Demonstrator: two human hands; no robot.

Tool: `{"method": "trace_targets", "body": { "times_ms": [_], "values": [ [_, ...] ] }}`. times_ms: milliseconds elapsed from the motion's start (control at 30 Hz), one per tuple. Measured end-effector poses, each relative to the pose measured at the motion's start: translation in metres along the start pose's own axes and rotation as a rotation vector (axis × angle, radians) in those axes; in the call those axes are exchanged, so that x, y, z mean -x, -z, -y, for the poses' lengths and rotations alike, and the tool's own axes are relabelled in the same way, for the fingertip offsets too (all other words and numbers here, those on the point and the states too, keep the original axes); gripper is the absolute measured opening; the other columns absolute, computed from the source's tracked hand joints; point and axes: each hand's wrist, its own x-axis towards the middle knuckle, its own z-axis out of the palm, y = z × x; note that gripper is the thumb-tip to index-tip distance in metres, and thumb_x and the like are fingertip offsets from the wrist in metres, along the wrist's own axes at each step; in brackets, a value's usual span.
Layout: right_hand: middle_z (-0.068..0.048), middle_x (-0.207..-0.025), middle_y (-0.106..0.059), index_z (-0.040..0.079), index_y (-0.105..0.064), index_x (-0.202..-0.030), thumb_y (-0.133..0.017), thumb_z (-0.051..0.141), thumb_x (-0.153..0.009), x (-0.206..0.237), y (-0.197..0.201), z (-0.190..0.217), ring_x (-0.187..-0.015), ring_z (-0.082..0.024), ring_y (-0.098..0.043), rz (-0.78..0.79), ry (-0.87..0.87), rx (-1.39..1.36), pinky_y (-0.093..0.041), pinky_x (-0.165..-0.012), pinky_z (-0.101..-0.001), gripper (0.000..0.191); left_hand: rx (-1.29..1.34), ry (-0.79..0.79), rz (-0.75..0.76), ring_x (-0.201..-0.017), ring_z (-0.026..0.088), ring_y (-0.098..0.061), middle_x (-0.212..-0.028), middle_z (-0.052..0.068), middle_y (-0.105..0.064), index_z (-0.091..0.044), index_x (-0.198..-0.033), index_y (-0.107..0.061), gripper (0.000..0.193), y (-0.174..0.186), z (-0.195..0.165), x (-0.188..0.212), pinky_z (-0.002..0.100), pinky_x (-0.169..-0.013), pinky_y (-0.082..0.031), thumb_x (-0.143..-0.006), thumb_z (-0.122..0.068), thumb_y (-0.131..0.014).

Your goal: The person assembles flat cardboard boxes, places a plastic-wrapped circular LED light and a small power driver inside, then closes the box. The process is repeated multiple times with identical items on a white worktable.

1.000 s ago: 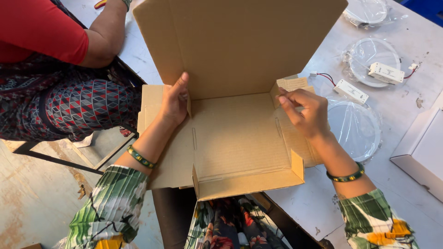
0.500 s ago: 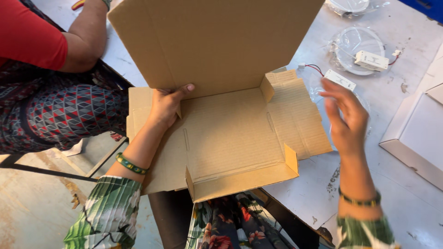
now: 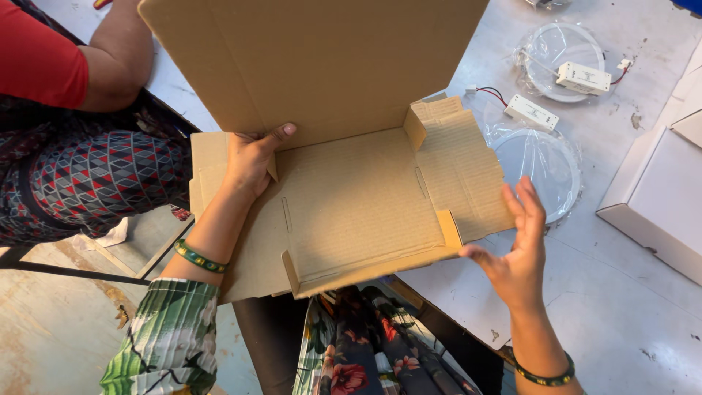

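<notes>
A flat brown cardboard box lies unfolded over the table's near edge, its large lid flap standing upright at the back. My left hand presses on the left side flap, thumb against the fold by the lid. My right hand is open, fingers spread, just off the box's right flap near its front corner, thumb close to the cardboard edge. The right side flap lies flat outward.
Round white light discs in clear bags with small white driver units lie on the grey table to the right. White boxes stand at the right edge. A person in a red top sits at left.
My right hand let go of the right flap and drew back toward me; that flap dropped flat outward. The left hand stayed on the left flap.
</notes>
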Motion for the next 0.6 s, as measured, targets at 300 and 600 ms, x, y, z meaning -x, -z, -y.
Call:
{"method": "trace_targets", "body": {
  "times_ms": [300,600],
  "values": [
    [-0.036,-0.165,-0.030,0.005,-0.043,-0.155,-0.070,0.073,-0.069,-0.013,-0.002,-0.001,-0.153,-0.049,-0.036,-0.026,0.008,0.333,-0.036,-0.122,-0.0526,0.113,-0.009,0.010,-0.008,-0.120,0.020,-0.065,-0.124,0.010,-0.072,-0.002,-0.122,-0.066,0.036,0.001,0.005,0.001,0.036,-0.108,-0.049,-0.089,0.000,-0.079],
    [-0.023,-0.144,-0.059,0.003,-0.056,-0.140,-0.079,0.062,-0.067,-0.029,0.006,0.022,-0.136,-0.040,-0.058,0.065,0.069,0.328,-0.047,-0.114,-0.0484,0.096,0.010,0.029,-0.022,-0.119,0.020,-0.065,-0.123,0.010,-0.072,-0.003,-0.122,-0.065,0.038,-0.003,-0.001,0.003,0.037,-0.106,-0.049,-0.087,-0.002,-0.080]
  ]
}}
